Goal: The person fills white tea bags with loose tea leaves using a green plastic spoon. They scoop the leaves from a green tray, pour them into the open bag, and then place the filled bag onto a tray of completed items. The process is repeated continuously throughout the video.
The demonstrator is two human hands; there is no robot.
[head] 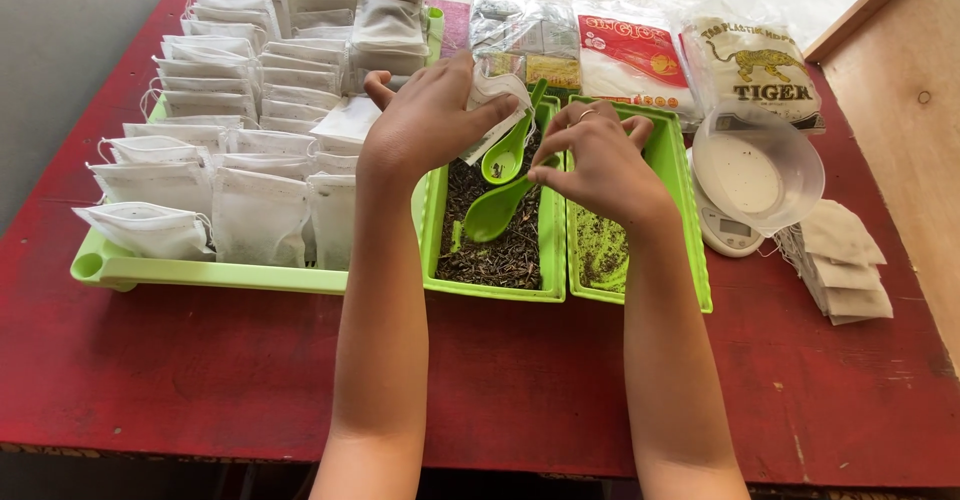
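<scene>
My left hand (425, 115) holds a small white filter bag (497, 95) above the middle green tray (432, 230), which is filled with dark loose tea leaves (505, 250). My right hand (600, 160) pinches the bag's drawstring, fingers close together over the trays. Two green plastic spoons lie in the tea tray, one (505, 160) near the bag, the other (493, 215) lower down. A second green tray (690, 230) under my right wrist holds a thin scatter of leaves.
A wide green tray (110, 270) at left holds several rows of filled white bags. At right a white scale with a clear bowl (757, 175) stands beside a stack of flat bags (843, 265). Plastic packets (630, 55) lie behind on the red table (200, 370).
</scene>
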